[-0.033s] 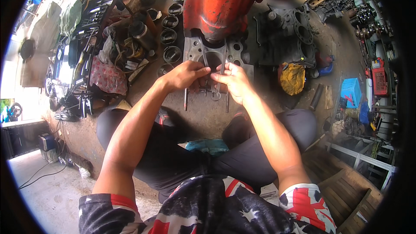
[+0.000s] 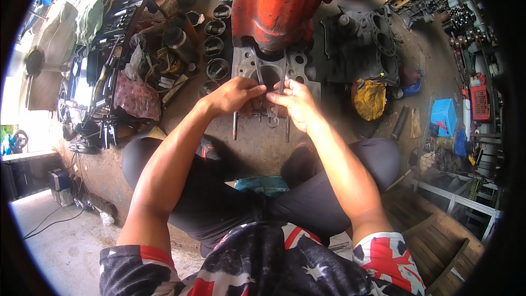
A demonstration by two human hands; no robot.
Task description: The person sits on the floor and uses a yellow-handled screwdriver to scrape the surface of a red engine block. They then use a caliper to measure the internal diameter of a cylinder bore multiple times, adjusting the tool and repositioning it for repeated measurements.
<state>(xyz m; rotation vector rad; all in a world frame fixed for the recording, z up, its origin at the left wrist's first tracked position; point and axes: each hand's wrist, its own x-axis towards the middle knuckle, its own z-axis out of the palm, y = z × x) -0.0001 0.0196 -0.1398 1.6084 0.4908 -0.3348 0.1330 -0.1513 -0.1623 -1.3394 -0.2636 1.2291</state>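
My left hand [image 2: 234, 96] and my right hand [image 2: 296, 102] meet over a grey metal engine block [image 2: 245, 66], below a large red machine head [image 2: 278, 5]. Both have their fingers bent in a pinch, the thumbs nearly touching. Between them runs a slim grey wrench [image 2: 259, 70]; its ring end [image 2: 273, 122] shows below the fingers. A dark metal bar [image 2: 282, 75] passes behind my right fingertips; whether they grip it is hidden. Two rods, a left rod [image 2: 235, 126] and a right rod [image 2: 287, 129], stick out from the block toward me.
Several round metal pistons [image 2: 218, 68] stand in a row left of the block. A tool-covered bench [image 2: 93, 85] is farther left. To the right lie another engine block [image 2: 378, 49], a yellow bag [image 2: 369, 100] and a blue box [image 2: 443, 117]. My bent legs [image 2: 361, 159] frame the floor before me.
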